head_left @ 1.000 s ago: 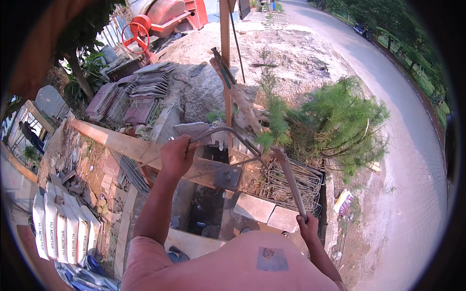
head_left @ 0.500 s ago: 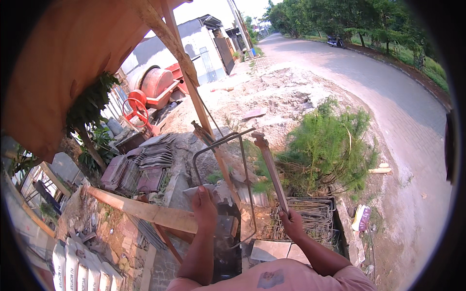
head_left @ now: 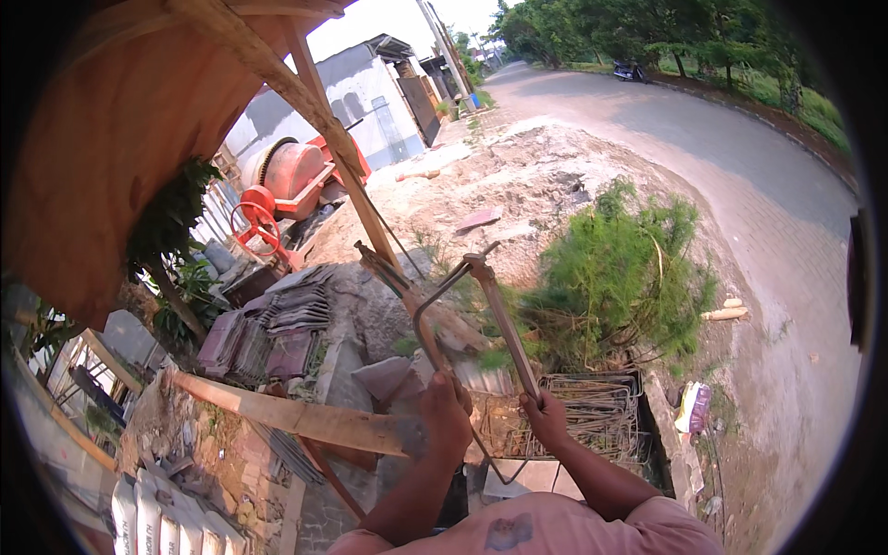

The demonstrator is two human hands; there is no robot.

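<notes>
My left hand (head_left: 446, 413) is closed around the side of a bent steel rebar stirrup (head_left: 422, 326), a thin dark rod in a roughly rectangular loop. My right hand (head_left: 544, 418) grips the lower end of a long rusty rebar bending wrench (head_left: 507, 328). The wrench slants up and left, and its head meets the stirrup's upper end, where a short tip of rod sticks out past it. Down by my shirt, the loop's lower corner hangs between my forearms. A dark bar (head_left: 381, 266) stands just behind the stirrup, by a wooden post (head_left: 372, 227).
Several bent rebar pieces (head_left: 601, 421) lie stacked right of my right hand, beside a feathery green bush (head_left: 624, 277). A wooden plank (head_left: 287, 413) reaches toward my left forearm. Stacked roof tiles (head_left: 287, 319), an orange concrete mixer (head_left: 291, 176) and white sacks (head_left: 166, 523) stand left.
The stirrup has tilted and moved right, so its upper end now meets the wrench head. My left hand has come right, closer to my right hand. The wrench has shifted slightly left.
</notes>
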